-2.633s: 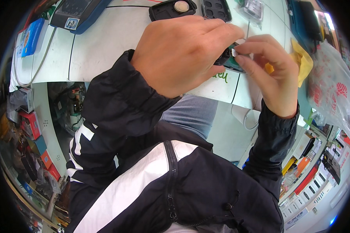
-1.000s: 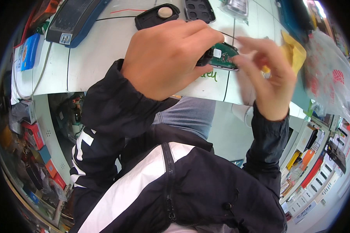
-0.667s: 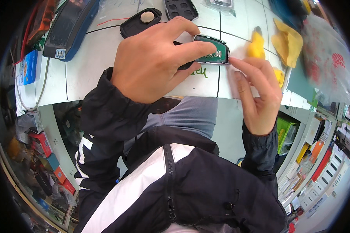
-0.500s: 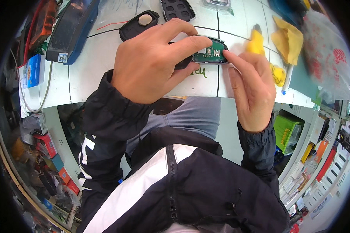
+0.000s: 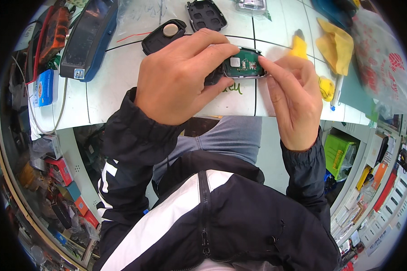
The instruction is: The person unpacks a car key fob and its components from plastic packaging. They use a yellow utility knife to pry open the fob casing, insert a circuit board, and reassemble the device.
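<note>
An opened black key fob half sits under my left hand, whose thumb and index finger are closed round its left end. In the fob's right part lies a green circuit board with a white square and small metal contacts, framed by a silver-edged rim. My right hand grips at the right end, its index fingertip pressing on the board's edge and its thumb close below. Behind the left hand are a black fob cover holding a round silver coin cell and a black button shell.
A dark blue handheld device and a blue box stand at the left of the white table. Yellow cloths, a pen and a clear plastic bag lie to the right. A red wire lies at the back.
My left index finger has drawn back off the circuit board, so the white square now shows. The right fingertip stays at the board's right end. The whole view has shifted slightly.
</note>
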{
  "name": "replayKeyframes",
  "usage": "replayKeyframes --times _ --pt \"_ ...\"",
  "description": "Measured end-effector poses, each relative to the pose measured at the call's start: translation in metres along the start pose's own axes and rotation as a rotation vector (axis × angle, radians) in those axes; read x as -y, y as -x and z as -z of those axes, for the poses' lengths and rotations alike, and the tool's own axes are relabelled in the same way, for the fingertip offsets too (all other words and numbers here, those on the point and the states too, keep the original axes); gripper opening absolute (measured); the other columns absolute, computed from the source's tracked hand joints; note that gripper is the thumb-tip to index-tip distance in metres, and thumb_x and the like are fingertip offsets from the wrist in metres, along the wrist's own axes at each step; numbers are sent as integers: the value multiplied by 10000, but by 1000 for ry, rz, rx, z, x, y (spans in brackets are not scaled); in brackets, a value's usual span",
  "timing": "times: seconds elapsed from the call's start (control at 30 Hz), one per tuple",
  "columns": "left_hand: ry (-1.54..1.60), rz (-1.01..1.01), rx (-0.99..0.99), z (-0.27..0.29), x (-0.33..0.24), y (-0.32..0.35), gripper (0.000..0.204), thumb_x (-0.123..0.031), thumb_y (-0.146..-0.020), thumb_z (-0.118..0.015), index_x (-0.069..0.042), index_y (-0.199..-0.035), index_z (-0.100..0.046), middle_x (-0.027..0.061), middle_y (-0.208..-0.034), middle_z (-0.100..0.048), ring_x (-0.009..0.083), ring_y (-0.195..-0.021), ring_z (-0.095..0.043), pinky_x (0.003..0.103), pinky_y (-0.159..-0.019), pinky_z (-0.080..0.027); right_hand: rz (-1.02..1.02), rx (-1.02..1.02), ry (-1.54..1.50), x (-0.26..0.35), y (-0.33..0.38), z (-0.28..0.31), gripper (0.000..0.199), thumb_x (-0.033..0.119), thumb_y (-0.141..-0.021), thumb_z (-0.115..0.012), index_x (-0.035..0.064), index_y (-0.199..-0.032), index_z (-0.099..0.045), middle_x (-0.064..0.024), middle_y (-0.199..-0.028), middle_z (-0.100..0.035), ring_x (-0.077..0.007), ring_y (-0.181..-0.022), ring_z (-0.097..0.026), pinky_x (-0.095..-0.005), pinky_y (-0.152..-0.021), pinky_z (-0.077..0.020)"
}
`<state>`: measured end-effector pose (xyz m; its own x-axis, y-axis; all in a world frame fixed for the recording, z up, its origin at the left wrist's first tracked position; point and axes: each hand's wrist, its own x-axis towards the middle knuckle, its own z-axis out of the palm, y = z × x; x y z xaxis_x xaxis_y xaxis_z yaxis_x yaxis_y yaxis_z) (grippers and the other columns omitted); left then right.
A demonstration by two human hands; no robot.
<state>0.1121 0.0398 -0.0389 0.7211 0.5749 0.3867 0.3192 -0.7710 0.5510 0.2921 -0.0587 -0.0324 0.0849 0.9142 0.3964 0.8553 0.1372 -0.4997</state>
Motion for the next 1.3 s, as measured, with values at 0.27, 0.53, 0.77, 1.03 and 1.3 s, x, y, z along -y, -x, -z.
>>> replayKeyframes --times 0.27,0.53,0.77,1.03,1.3 --pt "5 -33 -36 -2 2 0 416 -63 -618 -748 -54 -1014 -621 72 -998 -609 251 -837 -606 286 -695 -491 -6 50 16 2 -2 -3 279 12 -696 -655 74 -968 -661 -40 -928 -548 -175 -651 -491 -285 -559 -419" --pt "0 -29 -40 -1 2 0 393 -74 -623 -753 -56 -992 -617 68 -989 -615 248 -832 -609 287 -692 -491 168 6 243 -2 -2 -2 359 8 -645 -677 102 -990 -665 -32 -929 -561 -173 -621 -469 -292 -562 -404" --pt "22 -12 -57 -2 3 0 340 -85 -635 -753 -58 -941 -609 62 -980 -623 252 -816 -613 286 -679 -491 107 -18 83 -6 1 -1 297 -1 -657 -676 80 -942 -673 -63 -911 -568 -187 -643 -492 -284 -570 -424" --pt "-2 -50 -52 -2 3 0 300 -78 -633 -755 -88 -902 -623 57 -983 -622 225 -752 -608 281 -621 -479 133 -30 71 -11 3 -2 274 -2 -636 -667 73 -899 -674 -68 -934 -580 -187 -649 -507 -291 -562 -426" --pt "-9 -50 -39 -2 2 1 243 -72 -633 -755 -81 -822 -603 47 -984 -627 227 -736 -611 281 -615 -480 160 32 147 -2 -2 1 281 2 -614 -659 65 -888 -663 -44 -942 -588 -176 -632 -502 -302 -581 -421"
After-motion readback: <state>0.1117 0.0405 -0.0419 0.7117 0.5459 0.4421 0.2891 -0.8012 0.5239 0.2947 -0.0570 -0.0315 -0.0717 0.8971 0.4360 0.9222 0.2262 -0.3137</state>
